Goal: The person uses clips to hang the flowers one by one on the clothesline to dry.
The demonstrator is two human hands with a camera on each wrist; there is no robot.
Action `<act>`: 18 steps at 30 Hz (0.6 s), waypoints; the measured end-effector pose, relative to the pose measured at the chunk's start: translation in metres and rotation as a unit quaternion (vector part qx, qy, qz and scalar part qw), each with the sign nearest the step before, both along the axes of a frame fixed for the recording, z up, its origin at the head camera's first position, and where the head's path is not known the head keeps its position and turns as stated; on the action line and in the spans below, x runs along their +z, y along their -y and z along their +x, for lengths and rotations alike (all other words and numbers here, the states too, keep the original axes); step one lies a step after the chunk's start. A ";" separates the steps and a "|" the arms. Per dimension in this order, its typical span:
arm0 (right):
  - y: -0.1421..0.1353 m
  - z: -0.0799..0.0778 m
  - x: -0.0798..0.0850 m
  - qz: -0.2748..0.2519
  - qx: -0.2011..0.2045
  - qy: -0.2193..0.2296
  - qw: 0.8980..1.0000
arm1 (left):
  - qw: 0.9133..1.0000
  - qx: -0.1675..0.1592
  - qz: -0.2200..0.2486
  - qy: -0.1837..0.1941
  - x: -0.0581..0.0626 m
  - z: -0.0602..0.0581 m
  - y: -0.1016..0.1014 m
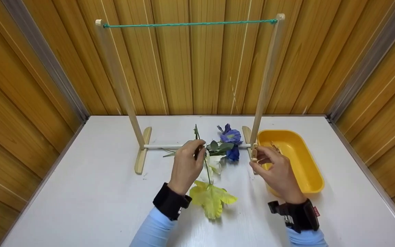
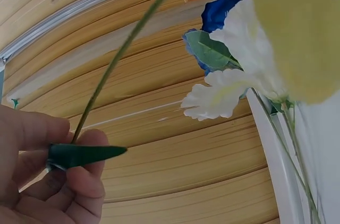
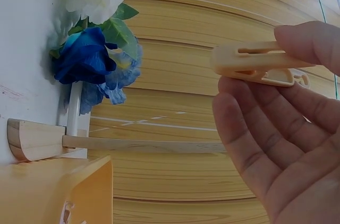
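Note:
My left hand (image 1: 186, 166) pinches the green stem (image 2: 114, 67) of a yellow artificial flower (image 1: 212, 199), whose bloom hangs downward below the fingers. A dark green leaf (image 2: 85, 155) sticks out between the fingertips in the left wrist view. Over by the right post, my right hand (image 1: 279, 171) holds a pale clothespin (image 3: 255, 63) between thumb and fingers. Behind the left hand lie a white flower (image 1: 214, 164) and blue flowers (image 1: 231, 137) with green leaves, at the rack's white crossbar (image 1: 163, 146).
A wooden rack with a left post (image 1: 123, 85) and right post (image 1: 266, 82) carries a taut green string (image 1: 190, 24) across its top. Right of it stands a yellow tray (image 1: 312, 171) with small clothespins inside. Wood-patterned panels (image 1: 204, 68) enclose the white table (image 1: 81, 192).

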State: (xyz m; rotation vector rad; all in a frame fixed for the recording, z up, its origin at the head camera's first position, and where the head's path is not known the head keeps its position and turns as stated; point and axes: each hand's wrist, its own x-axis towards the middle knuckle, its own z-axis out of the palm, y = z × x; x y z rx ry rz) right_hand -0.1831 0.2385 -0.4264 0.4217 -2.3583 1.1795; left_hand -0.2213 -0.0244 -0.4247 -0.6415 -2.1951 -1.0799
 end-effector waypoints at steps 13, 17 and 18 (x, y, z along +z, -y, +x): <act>-0.001 0.000 0.004 -0.011 0.006 -0.017 1.000 | 0.997 -0.042 -0.032 -0.052 0.020 -0.007 -0.015; -0.001 0.001 0.006 -0.012 0.005 -0.022 1.000 | 0.996 -0.047 -0.044 -0.066 0.028 -0.008 -0.019; -0.001 0.001 0.006 -0.012 0.005 -0.023 1.000 | 0.995 -0.048 -0.047 -0.068 0.030 -0.009 -0.020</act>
